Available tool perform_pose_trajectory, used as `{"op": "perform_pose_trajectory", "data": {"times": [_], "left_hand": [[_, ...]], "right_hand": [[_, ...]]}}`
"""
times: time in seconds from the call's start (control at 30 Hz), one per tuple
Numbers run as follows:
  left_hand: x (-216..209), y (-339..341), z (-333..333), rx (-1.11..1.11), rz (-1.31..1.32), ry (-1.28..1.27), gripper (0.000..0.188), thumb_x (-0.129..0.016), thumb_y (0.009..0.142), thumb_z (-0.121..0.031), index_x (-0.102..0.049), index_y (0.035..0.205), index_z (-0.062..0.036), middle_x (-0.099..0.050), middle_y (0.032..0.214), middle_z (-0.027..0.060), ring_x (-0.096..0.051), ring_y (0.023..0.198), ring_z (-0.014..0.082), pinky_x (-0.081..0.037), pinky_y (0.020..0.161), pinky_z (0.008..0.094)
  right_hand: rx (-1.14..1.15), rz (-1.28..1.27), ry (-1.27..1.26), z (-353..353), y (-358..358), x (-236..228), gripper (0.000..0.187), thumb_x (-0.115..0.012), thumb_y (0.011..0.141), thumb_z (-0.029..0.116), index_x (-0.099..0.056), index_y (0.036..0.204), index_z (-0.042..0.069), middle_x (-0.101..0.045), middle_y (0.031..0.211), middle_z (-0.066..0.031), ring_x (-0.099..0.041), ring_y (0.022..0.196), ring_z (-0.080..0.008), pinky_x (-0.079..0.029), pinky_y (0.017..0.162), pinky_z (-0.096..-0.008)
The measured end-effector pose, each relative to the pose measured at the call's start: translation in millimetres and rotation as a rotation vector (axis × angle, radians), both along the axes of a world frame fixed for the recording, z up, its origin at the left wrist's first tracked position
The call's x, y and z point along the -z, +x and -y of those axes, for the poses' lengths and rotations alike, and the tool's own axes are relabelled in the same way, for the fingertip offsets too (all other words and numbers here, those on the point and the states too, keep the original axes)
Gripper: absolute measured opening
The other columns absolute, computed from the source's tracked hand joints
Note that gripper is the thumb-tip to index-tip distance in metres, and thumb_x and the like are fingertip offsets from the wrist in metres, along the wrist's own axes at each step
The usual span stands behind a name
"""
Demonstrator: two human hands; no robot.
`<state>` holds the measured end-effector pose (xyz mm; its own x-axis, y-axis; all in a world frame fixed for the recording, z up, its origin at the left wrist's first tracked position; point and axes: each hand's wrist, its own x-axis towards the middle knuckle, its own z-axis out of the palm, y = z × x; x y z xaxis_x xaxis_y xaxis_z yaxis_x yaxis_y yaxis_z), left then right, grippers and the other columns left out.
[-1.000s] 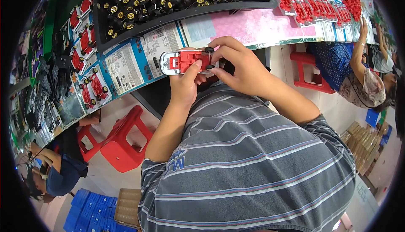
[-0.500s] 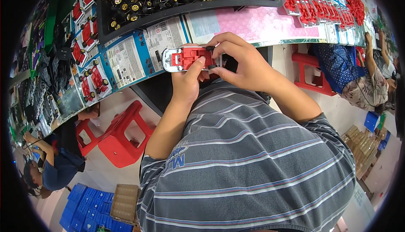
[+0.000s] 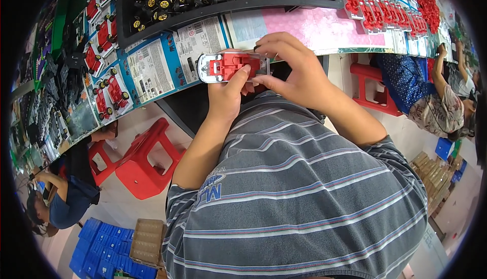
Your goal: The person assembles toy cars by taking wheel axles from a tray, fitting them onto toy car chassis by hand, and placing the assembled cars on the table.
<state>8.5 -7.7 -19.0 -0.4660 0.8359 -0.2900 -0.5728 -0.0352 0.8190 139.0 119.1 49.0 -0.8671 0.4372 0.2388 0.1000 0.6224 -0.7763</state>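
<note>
Red-and-white toy chassis [image 3: 229, 64] is on near side of black tray [image 3: 223, 11], left hand [image 3: 224, 95] has fingers clamped on it, right hand [image 3: 300, 67] fingers half-curled, can't tell if gripping, so a weak left grip could drop it.

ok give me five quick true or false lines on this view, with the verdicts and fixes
1. The left hand holds a red and white toy car. True.
2. The right hand is far from the toy car. False: it is by the car's right-hand end.
3. A red stool stands on the floor to the person's left. True.
4. The wheels with coloured centres show blue ones. False: the centres are yellow.
5. The black tray is under the table. False: it sits on top of the table.
</note>
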Motion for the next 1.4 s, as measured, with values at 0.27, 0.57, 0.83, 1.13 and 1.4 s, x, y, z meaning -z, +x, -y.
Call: {"op": "perform_pose_trajectory", "data": {"times": [0.27,0.57,0.83,1.13,1.4], "left_hand": [[10.6,11.1,1.4,0.007,-0.155,0.036,0.039,-0.070,0.090,-0.005,-0.057,0.127,-0.0036,-0.068,0.112,0.0063,-0.066,0.098,0.0159,-0.055,0.081,0.0308],[3.3,-0.4,4.8,0.179,-0.023,-0.055,0.027,-0.072,0.092,-0.016,-0.065,0.115,-0.0037,-0.071,0.091,0.0035,-0.065,0.070,0.0111,-0.051,0.061,0.0235],[4.8,-8.5,3.0,0.200,-0.026,-0.063,0.031,-0.062,0.096,-0.012,-0.055,0.125,-0.0040,-0.071,0.109,0.0134,-0.059,0.059,0.0092,-0.043,0.049,0.0204],[-1.7,7.2,-24.1,0.295,-0.090,0.005,0.026,-0.070,0.092,-0.015,-0.063,0.115,-0.0059,-0.068,0.087,0.0035,-0.059,0.059,0.0073,-0.040,0.049,0.0195],[3.5,15.5,-26.8,0.185,-0.523,0.008,0.036,-0.072,0.088,-0.006,-0.062,0.123,-0.0024,-0.067,0.118,0.0098,-0.065,0.108,0.0215,-0.052,0.091,0.0357]], "right_hand": [[-0.007,-0.041,-0.009,15.0,-38.1,-3.2,0.053,-0.085,0.069,0.013,-0.062,0.116,0.001,-0.061,0.114,-0.0153,-0.062,0.103,-0.0341,-0.053,0.088,-0.0401],[0.010,-0.146,0.036,2.4,-25.3,-1.3,0.041,-0.082,0.076,0.008,-0.065,0.112,-0.001,-0.064,0.110,-0.0153,-0.066,0.097,-0.0273,-0.056,0.081,-0.0345],[0.392,-0.105,0.100,-73.5,34.0,-14.2,0.010,-0.075,0.085,0.007,-0.070,0.092,0.001,-0.068,0.085,-0.0082,-0.064,0.075,-0.0167,-0.052,0.070,-0.0300],[0.030,-0.032,0.037,-39.3,8.6,-28.0,0.053,-0.084,0.077,0.019,-0.062,0.122,0.001,-0.062,0.117,-0.0176,-0.063,0.104,-0.0342,-0.053,0.090,-0.0404],[0.051,0.047,-0.087,-19.9,-10.2,-6.6,0.052,-0.082,0.074,0.019,-0.061,0.118,0.000,-0.063,0.105,-0.0174,-0.061,0.100,-0.0369,-0.052,0.088,-0.0425]]}}
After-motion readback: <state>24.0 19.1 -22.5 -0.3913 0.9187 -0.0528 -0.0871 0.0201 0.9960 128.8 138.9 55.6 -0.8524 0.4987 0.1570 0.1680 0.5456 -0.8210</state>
